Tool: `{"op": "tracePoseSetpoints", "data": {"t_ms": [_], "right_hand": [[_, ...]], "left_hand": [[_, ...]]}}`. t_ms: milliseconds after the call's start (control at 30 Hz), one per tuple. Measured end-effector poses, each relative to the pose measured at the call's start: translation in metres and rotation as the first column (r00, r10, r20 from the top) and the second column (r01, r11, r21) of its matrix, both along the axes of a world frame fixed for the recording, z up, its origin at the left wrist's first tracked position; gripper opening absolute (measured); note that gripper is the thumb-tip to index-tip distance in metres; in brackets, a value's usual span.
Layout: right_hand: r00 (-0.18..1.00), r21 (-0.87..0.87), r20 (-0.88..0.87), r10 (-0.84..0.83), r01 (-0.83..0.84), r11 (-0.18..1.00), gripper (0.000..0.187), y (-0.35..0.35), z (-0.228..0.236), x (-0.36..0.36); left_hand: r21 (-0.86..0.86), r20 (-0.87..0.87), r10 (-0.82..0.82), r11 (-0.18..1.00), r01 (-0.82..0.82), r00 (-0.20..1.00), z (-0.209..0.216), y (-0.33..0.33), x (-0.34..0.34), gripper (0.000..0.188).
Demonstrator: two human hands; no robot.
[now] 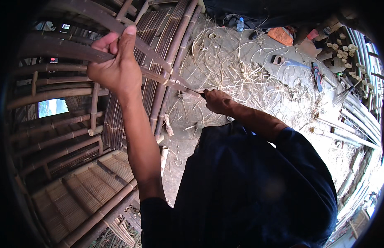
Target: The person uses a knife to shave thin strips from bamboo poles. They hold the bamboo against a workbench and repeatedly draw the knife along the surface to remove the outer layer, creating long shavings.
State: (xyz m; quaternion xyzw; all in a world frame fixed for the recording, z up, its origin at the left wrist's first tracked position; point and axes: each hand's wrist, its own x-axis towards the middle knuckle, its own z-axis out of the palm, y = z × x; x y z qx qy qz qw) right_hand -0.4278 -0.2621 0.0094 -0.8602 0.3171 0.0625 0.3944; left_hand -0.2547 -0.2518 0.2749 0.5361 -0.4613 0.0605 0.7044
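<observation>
My left hand [117, 68], raised at the upper left, is closed with its thumb up on a dark brown bamboo strip [72, 48]. A second bamboo strip [155, 56] runs behind the thumb. The two lengths spread apart toward the left and come together in front of my right hand [218, 101]. That hand is a fist around the dark handle of a slim tool [195, 91], which looks like a knife, its tip against the strips where they meet. Most of its blade cannot be told apart from the bamboo.
Bamboo furniture frames [55, 99] and a slatted bamboo panel [117, 120] stand at the left. Curly shavings [237, 70] litter the floor. Farther off are a handsaw [289, 62], a water bottle [240, 25], an orange bag [280, 36] and a sandal [317, 76]. Bamboo poles [349, 134] lie at the right.
</observation>
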Motion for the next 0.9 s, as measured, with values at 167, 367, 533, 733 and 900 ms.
{"op": "tracePoseSetpoints", "data": {"t_ms": [167, 367, 533, 733, 900], "right_hand": [[0.994, -0.036, 0.013, 0.112, -0.111, 0.993, 0.031, -0.017, -0.015, -0.015], [0.998, -0.067, -0.025, -0.051, 0.049, 0.997, 0.035, -0.017, -0.093, -0.025], [0.993, -0.057, -0.116, -0.020, 0.014, 0.998, 0.026, -0.019, -0.021, -0.031], [0.967, -0.248, -0.249, -0.061, -0.003, 0.969, 0.022, -0.037, -0.024, -0.050], [0.987, -0.452, -0.152, -0.046, -0.028, 0.892, 0.018, -0.070, -0.056, -0.065]], "left_hand": [[-0.009, -0.033, -0.032, 0.999, 0.032, 0.999, 0.007, -0.010, -0.007, 0.026], [-0.062, -0.015, 0.061, 0.996, -0.062, 0.998, 0.075, -0.030, -0.014, 0.035], [-0.035, -0.039, 0.057, 0.998, -0.058, 0.998, 0.073, -0.029, 0.004, 0.031], [-0.062, -0.115, 0.024, 0.998, -0.031, 0.993, 0.064, -0.043, 0.002, 0.029], [-0.025, -0.109, 0.014, 1.000, -0.017, 0.994, 0.065, -0.070, -0.010, 0.035]]}}
